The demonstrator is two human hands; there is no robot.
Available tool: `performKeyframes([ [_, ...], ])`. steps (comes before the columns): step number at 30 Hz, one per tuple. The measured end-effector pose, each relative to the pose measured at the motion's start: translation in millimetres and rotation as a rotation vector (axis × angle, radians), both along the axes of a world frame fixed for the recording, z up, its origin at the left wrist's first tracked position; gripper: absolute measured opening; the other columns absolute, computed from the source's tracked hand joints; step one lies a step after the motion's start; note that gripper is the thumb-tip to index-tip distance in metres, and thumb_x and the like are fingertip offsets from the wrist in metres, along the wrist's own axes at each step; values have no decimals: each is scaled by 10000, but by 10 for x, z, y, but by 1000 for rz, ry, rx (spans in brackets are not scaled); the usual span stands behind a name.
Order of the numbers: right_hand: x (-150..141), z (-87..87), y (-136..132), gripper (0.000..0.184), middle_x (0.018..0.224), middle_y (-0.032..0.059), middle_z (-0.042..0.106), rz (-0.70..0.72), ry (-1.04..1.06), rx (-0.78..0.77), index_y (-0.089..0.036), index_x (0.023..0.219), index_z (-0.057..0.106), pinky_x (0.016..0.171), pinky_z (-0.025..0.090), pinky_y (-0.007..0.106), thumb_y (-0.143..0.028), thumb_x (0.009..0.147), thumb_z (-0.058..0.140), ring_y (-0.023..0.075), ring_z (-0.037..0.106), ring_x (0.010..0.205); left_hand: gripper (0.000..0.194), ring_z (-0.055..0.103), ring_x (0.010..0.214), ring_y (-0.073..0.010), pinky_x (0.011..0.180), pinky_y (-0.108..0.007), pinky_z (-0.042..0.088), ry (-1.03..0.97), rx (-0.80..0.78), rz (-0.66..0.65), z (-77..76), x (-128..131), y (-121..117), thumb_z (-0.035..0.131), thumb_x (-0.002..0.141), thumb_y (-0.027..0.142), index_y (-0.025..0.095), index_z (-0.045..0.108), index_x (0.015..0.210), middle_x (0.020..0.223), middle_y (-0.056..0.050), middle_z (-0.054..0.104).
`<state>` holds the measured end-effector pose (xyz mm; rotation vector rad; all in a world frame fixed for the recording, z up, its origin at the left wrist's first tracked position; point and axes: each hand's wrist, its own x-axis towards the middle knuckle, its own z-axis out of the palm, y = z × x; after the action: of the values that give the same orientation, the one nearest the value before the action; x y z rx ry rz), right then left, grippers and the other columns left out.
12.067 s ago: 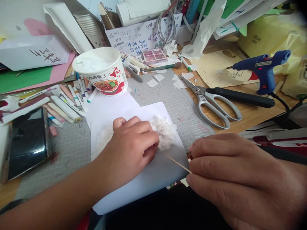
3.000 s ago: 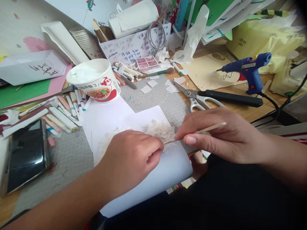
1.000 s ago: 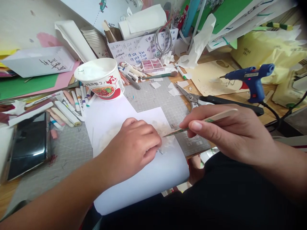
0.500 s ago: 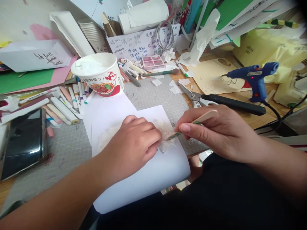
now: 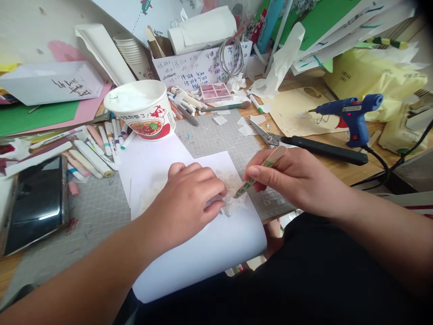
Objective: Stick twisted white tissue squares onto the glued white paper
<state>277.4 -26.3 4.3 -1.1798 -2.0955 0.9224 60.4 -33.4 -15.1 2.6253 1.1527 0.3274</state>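
A flat wooden craft stick (image 5: 250, 181) with green print is gripped between the thumb and fingers of my right hand (image 5: 284, 178). Its lower end rests at a patch of crumpled, whitish, translucent tissue-like scraps (image 5: 233, 205) on a white paper sheet (image 5: 206, 248). My left hand (image 5: 192, 203) lies over the same patch, its fingers curled and the thumb close to the index finger at the scraps. Whatever sits between those fingertips is too small and pale to make out. The sheet's near edge curls down over the table edge.
A white paper bowl (image 5: 142, 113) stands behind the sheet. Scissors (image 5: 270, 135) and a blue glue gun (image 5: 355, 117) lie to the right, its cord trailing off the side. Markers (image 5: 93, 153) and a phone (image 5: 37, 203) are at left on the grey cutting mat (image 5: 101, 203).
The stick has tilted more upright in my right hand, showing more of its printed face. My left thumb has parted slightly from the index finger. The view has shifted a little.
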Motion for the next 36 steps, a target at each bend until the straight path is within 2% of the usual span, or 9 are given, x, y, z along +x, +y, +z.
performKeyframes([
  [6, 76, -69, 24, 272, 579, -6, 609, -194, 428, -196, -175, 705, 672, 513, 390, 229, -352, 885, 572, 100, 549, 529, 58, 552, 834, -169, 765, -352, 255, -56, -37, 38, 13, -52, 37, 542, 835, 202, 221, 588, 804, 836, 36, 661],
  [11, 157, -61, 5, 250, 601, 0, 604, -345, 634, -195, -192, 703, 693, 513, 373, 236, -386, 844, 625, 108, 536, 546, 146, 584, 818, -167, 795, -360, 315, -56, -26, 161, 149, -149, 155, 477, 834, 171, 239, 605, 849, 851, 48, 672],
  [14, 235, -48, 24, 252, 682, 2, 623, -408, 700, -166, -198, 712, 702, 547, 387, 225, -411, 832, 641, 94, 540, 576, 168, 608, 846, -172, 817, -361, 375, 22, -14, 184, 230, -152, 398, 454, 872, 198, 245, 613, 896, 900, 36, 683],
  [18, 314, -9, 62, 251, 661, -6, 616, -440, 820, -174, -204, 694, 698, 551, 392, 212, -432, 799, 674, 81, 525, 553, 129, 628, 879, -166, 748, -288, 466, 108, 75, 204, 281, 25, 900, 517, 855, 161, 217, 625, 899, 947, 3, 687],
  [21, 357, 20, 35, 267, 636, 0, 603, -421, 810, -146, -200, 701, 708, 537, 389, 212, -441, 807, 663, 89, 532, 559, 135, 612, 985, -197, 850, -337, 486, 173, 130, 215, 204, 221, 1238, 582, 862, 211, 201, 630, 987, 1049, -43, 665],
  [23, 386, 29, 4, 269, 641, 2, 601, -398, 773, -121, -202, 716, 712, 528, 381, 211, -439, 823, 647, 90, 537, 570, 232, 586, 1039, -214, 898, -418, 485, 230, 154, 207, 104, 322, 1410, 573, 897, 296, 170, 600, 1090, 1144, -76, 613],
  [28, 451, 34, -32, 260, 615, -5, 593, -365, 746, -101, -220, 745, 708, 533, 381, 207, -436, 853, 612, 91, 535, 575, 300, 594, 1010, -208, 857, -420, 517, 347, 160, 157, -84, 417, 1670, 551, 916, 334, 166, 563, 1165, 1184, -88, 581],
  [33, 470, 40, -3, 255, 634, -4, 599, -362, 757, -94, -223, 732, 711, 534, 400, 208, -440, 839, 629, 90, 541, 571, 307, 596, 1004, -207, 850, -418, 520, 379, 165, 145, -58, 447, 1766, 550, 917, 334, 164, 558, 1172, 1183, -89, 580],
  [36, 468, 44, 9, 260, 680, -3, 614, -348, 753, -74, -217, 718, 710, 556, 417, 209, -424, 848, 623, 82, 546, 574, 302, 600, 989, -203, 840, -411, 524, 372, 152, 168, 0, 428, 1734, 549, 918, 334, 162, 561, 1165, 1170, -87, 586],
])
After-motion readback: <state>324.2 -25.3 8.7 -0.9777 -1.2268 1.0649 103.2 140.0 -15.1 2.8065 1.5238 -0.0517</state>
